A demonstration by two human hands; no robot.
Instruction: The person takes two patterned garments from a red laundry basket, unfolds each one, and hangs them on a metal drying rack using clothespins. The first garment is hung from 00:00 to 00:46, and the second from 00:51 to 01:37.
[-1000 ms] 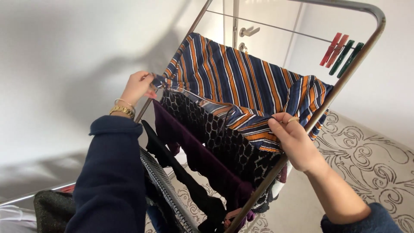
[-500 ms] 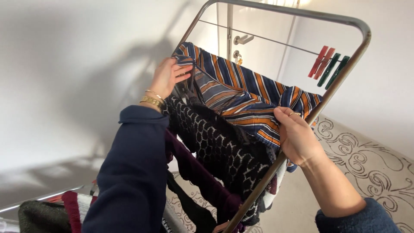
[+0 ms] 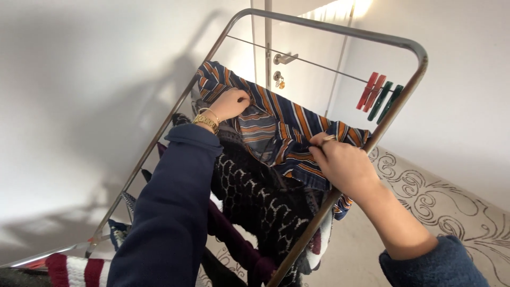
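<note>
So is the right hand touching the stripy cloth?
Touching. In the head view the right hand has its fingers pinching the edge of the striped cloth, with no gap showing between them.

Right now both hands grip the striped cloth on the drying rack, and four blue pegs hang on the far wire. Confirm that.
Not quite: the pegs are not blue. The head view shows two red and two dark green ones clipped to the far wire. The rest holds: the left hand and the right hand both grip the striped cloth on the drying rack.
</note>
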